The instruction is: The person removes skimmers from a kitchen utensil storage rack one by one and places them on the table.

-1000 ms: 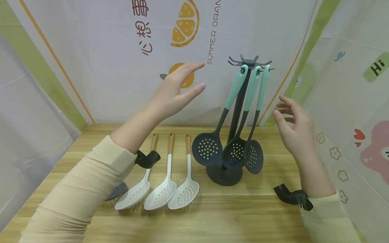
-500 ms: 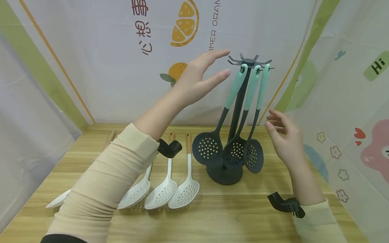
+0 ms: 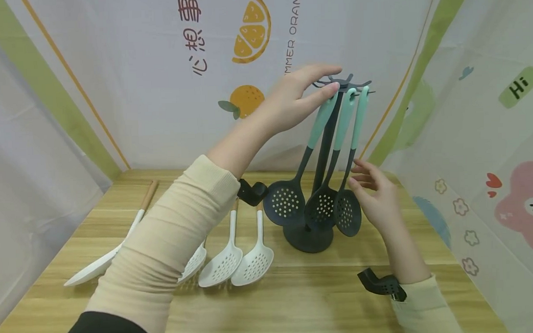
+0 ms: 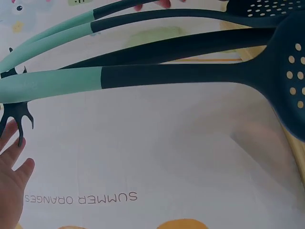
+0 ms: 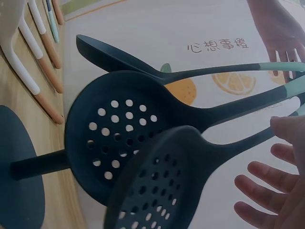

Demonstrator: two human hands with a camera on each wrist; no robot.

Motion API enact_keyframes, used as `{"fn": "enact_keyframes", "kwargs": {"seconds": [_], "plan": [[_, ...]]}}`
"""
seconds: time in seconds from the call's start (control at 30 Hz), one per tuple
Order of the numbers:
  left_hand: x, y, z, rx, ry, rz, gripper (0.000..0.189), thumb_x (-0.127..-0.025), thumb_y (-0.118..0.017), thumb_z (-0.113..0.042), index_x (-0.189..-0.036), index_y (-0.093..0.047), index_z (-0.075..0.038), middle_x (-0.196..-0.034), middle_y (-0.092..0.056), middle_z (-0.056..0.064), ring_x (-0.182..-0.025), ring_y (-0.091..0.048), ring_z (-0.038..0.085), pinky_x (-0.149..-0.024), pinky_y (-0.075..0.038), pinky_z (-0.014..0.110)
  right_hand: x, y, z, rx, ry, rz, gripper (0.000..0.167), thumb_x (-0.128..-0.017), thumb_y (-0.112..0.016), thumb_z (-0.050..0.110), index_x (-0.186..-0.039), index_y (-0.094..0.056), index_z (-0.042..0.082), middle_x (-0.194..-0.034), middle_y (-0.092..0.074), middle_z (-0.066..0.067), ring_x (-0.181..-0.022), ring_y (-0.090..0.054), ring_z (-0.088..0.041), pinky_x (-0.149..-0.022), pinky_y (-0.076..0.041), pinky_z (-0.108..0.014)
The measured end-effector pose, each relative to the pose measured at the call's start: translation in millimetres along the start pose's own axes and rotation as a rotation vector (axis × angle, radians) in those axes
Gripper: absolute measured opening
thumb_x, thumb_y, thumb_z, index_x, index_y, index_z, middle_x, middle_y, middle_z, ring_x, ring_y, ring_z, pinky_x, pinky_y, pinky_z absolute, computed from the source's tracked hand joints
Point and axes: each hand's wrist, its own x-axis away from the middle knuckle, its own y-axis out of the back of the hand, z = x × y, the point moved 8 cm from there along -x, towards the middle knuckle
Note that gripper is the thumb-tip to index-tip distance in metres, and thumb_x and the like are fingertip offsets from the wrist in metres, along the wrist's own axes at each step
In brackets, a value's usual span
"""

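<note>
A dark utensil stand (image 3: 310, 241) with a ring of hooks on top holds three slotted skimmers with mint handles: left skimmer (image 3: 285, 202), middle skimmer (image 3: 323, 211) and right skimmer (image 3: 348, 215). My left hand (image 3: 297, 97) is at the hook ring, fingers extended, thumb in front of the left skimmer's handle top in the head view. In the left wrist view, its fingertips (image 4: 28, 167) are beside the hooks; contact is hard to tell. My right hand (image 3: 378, 199), fingers loosely bent, is beside the right skimmer's shaft and holds nothing.
White slotted turners with wooden handles lie on the wooden table (image 3: 297, 302), including a right turner (image 3: 254, 265) and a far-left utensil (image 3: 93, 268). My left sleeve hides part of the row. A mint handle (image 5: 53, 28) lies among them. Printed curtains (image 3: 136, 92) enclose the table.
My left hand has moved right, from beside the stand to its hook ring. My right hand has come left and down toward the right skimmer. The stand and hanging skimmers look unmoved.
</note>
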Motion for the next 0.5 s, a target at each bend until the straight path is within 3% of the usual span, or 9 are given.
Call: {"fn": "enact_keyframes", "kwargs": {"seconds": [0.27, 0.4, 0.5], "plan": [[-4.9, -5.0, 0.5, 0.045, -0.02, -0.001, 0.041, -0.102, -0.042, -0.038, -0.139, -0.051, -0.022, -0.141, -0.046, -0.012, -0.126, -0.035, -0.004, -0.101, -0.022, 0.013, 1.3, -11.0, -2.2, -0.004, -0.021, 0.004, 0.046, -0.093, -0.065, 0.019, -0.134, -0.051, 0.005, -0.119, -0.06, -0.011, -0.101, -0.061, -0.026, -0.088, -0.048, -0.041], [-6.5, -9.2, 1.7, 0.043, -0.018, -0.003, 0.04, -0.102, -0.041, -0.039, -0.137, -0.053, -0.024, -0.14, -0.047, -0.012, -0.129, -0.031, -0.004, -0.102, -0.021, 0.013, 1.7, -12.6, -2.2, -0.006, -0.026, -0.02, 0.047, -0.092, -0.065, 0.015, -0.135, -0.049, 0.003, -0.115, -0.06, -0.012, -0.099, -0.062, -0.025, -0.081, -0.05, -0.027], [-6.9, -11.0, 2.8, 0.058, -0.005, -0.016, 0.039, -0.102, -0.042, -0.039, -0.136, -0.055, -0.025, -0.139, -0.047, -0.012, -0.129, -0.031, -0.003, -0.102, -0.021, 0.014, 2.8, -12.1, -3.3, -0.036, -0.028, -0.059, 0.047, -0.091, -0.065, 0.01, -0.136, -0.049, 0.005, -0.11, -0.062, -0.011, -0.093, -0.062, -0.016, -0.075, -0.047, -0.015]]}}
